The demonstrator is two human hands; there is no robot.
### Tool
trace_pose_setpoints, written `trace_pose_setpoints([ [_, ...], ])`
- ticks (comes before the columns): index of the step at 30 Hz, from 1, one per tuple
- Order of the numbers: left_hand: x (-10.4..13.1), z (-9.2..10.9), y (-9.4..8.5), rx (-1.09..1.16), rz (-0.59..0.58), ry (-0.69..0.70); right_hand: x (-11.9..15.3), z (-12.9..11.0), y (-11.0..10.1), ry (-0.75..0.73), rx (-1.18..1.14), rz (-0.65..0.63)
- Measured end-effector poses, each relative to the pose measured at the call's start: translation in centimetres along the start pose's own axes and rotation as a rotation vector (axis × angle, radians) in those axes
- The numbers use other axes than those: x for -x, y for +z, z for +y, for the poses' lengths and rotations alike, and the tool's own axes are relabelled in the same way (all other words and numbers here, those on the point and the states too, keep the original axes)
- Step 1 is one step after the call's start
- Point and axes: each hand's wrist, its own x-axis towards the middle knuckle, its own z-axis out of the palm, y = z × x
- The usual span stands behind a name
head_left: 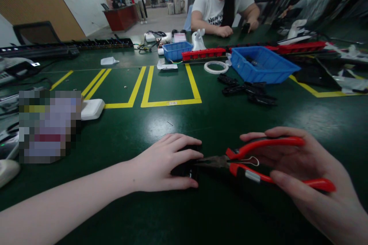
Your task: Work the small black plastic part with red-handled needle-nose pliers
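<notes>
My left hand (pixel 169 160) grips a small black part (pixel 184 168) on the green table, fingers over its top and thumb along its near side. Much of that part is hidden under the fingers. In my right hand (pixel 322 176) is a pair of red-handled needle-nose pliers (pixel 238 160), handles spread apart. Their narrow jaws point left and reach the black part's right side beside my left fingertips. Whether the jaw tips pinch anything is too small to tell. A thin metal pin (pixel 170 123) lies just beyond my left hand.
Black parts (pixel 250 92) lie before a blue bin (pixel 261 65), near a tape roll (pixel 216 67). A smaller blue bin (pixel 176 51) and red strips (pixel 204 53) stand farther back. A white box (pixel 92 109) is at left. Across the table sits a person (pixel 221 11).
</notes>
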Motion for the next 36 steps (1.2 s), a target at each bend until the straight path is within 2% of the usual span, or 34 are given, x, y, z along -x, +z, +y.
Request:
trace_pose_setpoints([
  [20,0.02,-0.08,0.08,-0.003,0.007,0.01,0.06,0.0,0.21,0.015,-0.014,0.024],
  [36,0.05,0.03,0.04,-0.006,0.002,0.005,-0.02,-0.21,0.02,-0.007,0.016,-0.015],
])
